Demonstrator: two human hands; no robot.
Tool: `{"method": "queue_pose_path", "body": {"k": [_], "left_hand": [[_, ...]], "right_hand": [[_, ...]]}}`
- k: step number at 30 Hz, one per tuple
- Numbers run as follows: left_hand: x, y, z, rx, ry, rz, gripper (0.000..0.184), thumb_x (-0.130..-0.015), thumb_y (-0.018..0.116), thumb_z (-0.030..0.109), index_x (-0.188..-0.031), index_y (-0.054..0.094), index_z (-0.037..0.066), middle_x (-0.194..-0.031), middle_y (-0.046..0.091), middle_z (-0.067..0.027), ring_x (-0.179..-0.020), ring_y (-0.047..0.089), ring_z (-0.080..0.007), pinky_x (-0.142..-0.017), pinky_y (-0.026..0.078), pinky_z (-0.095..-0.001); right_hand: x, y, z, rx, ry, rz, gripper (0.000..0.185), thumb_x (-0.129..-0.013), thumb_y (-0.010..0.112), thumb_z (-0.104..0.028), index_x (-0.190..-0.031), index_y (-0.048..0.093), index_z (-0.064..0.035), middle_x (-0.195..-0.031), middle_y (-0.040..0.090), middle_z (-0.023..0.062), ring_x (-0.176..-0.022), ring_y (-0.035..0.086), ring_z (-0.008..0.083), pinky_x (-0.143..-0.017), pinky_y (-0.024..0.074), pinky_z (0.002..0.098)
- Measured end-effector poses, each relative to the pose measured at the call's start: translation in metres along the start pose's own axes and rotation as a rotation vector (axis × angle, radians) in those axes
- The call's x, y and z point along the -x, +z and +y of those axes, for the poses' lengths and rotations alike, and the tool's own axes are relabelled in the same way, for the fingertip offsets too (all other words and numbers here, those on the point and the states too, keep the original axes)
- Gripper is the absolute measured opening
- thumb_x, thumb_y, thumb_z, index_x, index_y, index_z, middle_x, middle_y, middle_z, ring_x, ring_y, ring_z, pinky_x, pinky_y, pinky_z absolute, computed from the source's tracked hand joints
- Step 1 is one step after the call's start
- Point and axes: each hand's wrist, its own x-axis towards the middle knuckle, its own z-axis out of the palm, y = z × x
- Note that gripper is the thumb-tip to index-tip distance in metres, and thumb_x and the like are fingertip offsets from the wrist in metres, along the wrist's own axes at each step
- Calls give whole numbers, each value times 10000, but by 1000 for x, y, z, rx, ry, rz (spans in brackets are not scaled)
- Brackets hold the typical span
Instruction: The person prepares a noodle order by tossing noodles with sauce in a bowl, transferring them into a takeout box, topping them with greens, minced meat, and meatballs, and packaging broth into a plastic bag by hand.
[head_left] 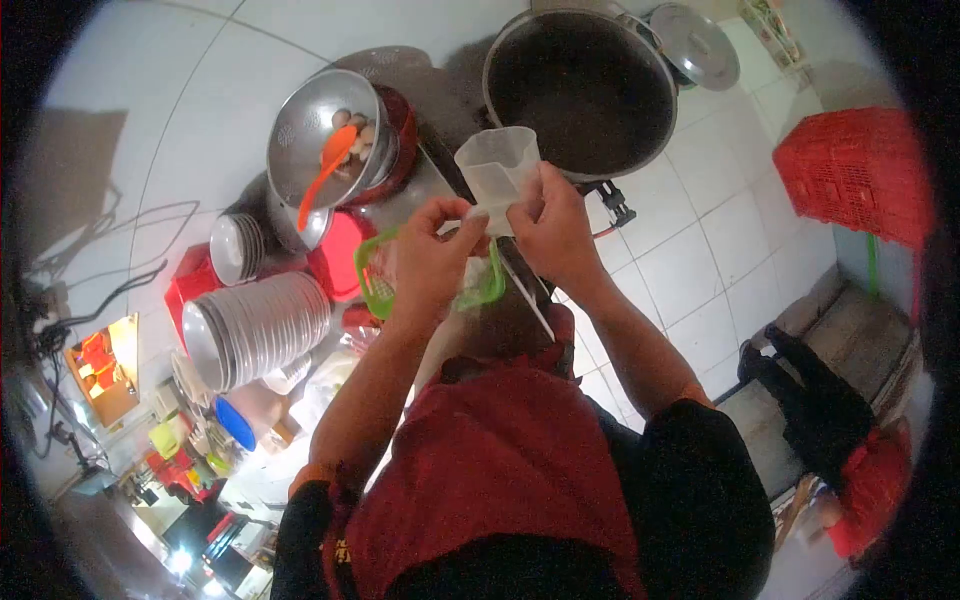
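My right hand [556,228] grips a clear plastic measuring cup [497,158] by its side, thumb and fingers pressed on it. Close to the cup's lower end, my left hand [436,256] has thumb and fingers pinched together; whatever is between them is too small to make out. Beneath my left hand sits a green plastic basket [376,296], partly hidden. A metal colander [290,150] beyond it holds pale round pieces of food and an orange spoon [328,176]. Just past the cup stands a large dark pot [575,95].
To the left are a row of stacked white plates [262,328], small bowls [236,248] and a red round lid or container [342,256]. A metal lid [697,48] leans at the back. On the right are a red crate [850,172] and another person [835,415].
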Motion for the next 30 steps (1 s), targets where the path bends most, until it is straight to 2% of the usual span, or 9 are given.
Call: {"method": "queue_pose_path", "body": {"k": [5, 7, 10, 18, 20, 21, 23, 26, 30], "left_hand": [[-31, -3, 8, 188, -132, -75, 276, -845, 706, 124, -1050, 626, -43, -957, 663, -83, -826, 638, -140, -804, 508, -261], [-42, -9, 7, 139, -103, -73, 264, -838, 708, 114, -1039, 636, -41, -942, 654, -71, -847, 630, -133, -815, 491, -253], [-56, -17, 2, 55, -64, -66, 242, -826, 711, 94, -1026, 655, -31, -920, 627, -47, -876, 609, -121, -824, 460, -240], [-68, -31, -5, -106, 60, 32, 296, -730, 666, -12, -1020, 609, 3, -989, 550, -67, -800, 545, -142, -724, 446, -276], [-63, -32, -1, -753, 375, 187, 336, -697, 604, -77, -1005, 534, 37, -984, 564, -96, -800, 580, -191, -697, 474, -295], [-61, -31, -2, -753, 371, 186, 336, -697, 604, -77, -1005, 534, 37, -984, 564, -96, -800, 580, -191, -697, 474, -295], [-55, -30, -5, -759, 424, 170, 351, -641, 568, -89, -960, 518, 51, -948, 529, -116, -791, 540, -273, -697, 467, -349], [-55, -32, -22, -812, 720, 360, 349, -645, 558, -92, -959, 568, 62, -967, 552, -123, -849, 529, -313, -733, 460, -387], [-42, -64, -27, -981, 622, 140, 314, -640, 621, -96, -909, 658, 62, -1055, 557, -128, -935, 533, -339, -835, 431, -439]], "right_hand": [[-37, 0, 36, -20, -4, -111, 231, -806, 631, -121, -938, 481, -5, -765, 542, 194, -707, 557, 389, -664, 448, 449], [-56, -11, 47, -100, -129, -280, 268, -887, 648, -236, -962, 500, -26, -741, 471, 43, -685, 456, 129, -636, 412, 284], [-84, -30, 47, -207, -98, -456, 425, -883, 672, -389, -972, 496, -14, -846, 563, 130, -769, 557, 231, -689, 454, 391], [-193, -81, 106, -212, 189, -563, 341, -971, 519, -372, -960, 526, -31, -730, 557, 83, -647, 533, 192, -608, 455, 375], [-231, -76, 143, 387, -62, -456, 269, -947, 537, -293, -968, 579, -28, -783, 620, 123, -697, 615, 237, -620, 498, 411], [-243, -70, 162, 387, -59, -459, 269, -947, 537, -293, -968, 579, -28, -783, 620, 123, -697, 615, 237, -620, 498, 411], [-263, -52, 206, 1161, -118, -420, 222, -911, 516, -197, -1004, 639, -38, -935, 679, 154, -848, 682, 263, -702, 537, 417], [-290, -30, 276, 1238, 17, -407, 261, -877, 496, -163, -1038, 672, -56, -1058, 679, 170, -976, 676, 303, -796, 544, 436], [-293, 10, 394, 1322, 154, -511, 286, -882, 495, -207, -1049, 683, -70, -1059, 681, 148, -997, 659, 338, -850, 523, 476]]}}
